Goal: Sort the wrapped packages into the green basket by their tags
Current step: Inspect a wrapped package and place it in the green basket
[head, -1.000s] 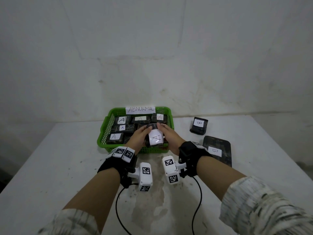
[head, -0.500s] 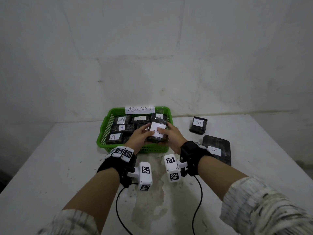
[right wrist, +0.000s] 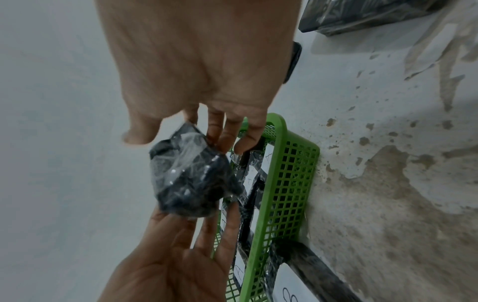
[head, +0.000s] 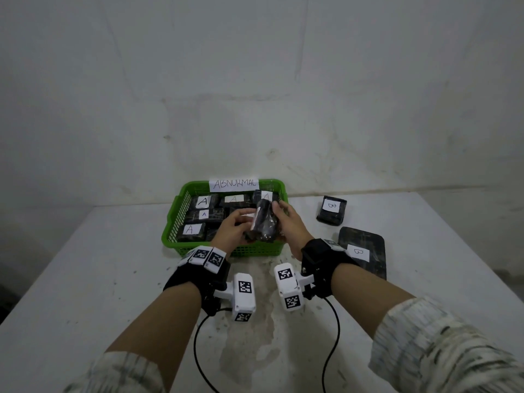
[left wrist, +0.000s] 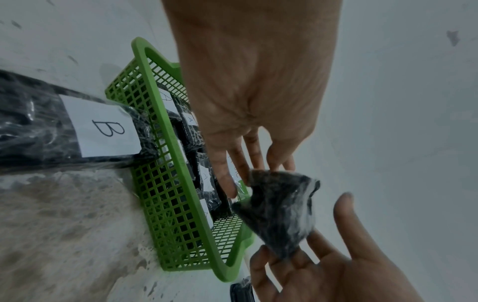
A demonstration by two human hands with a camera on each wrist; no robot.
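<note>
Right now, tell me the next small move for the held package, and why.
Probably turn the package tag-up and lower it into the basket. Both hands, left and right, hold it tilted over the basket, whose packages carry A tags; its own tag is edge-on, unreadable.

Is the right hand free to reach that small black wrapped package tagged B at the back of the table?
Probably not yet: the right hand and left hand both hold a black wrapped package over the green basket. The path to the B-tagged package looks clear.
</note>
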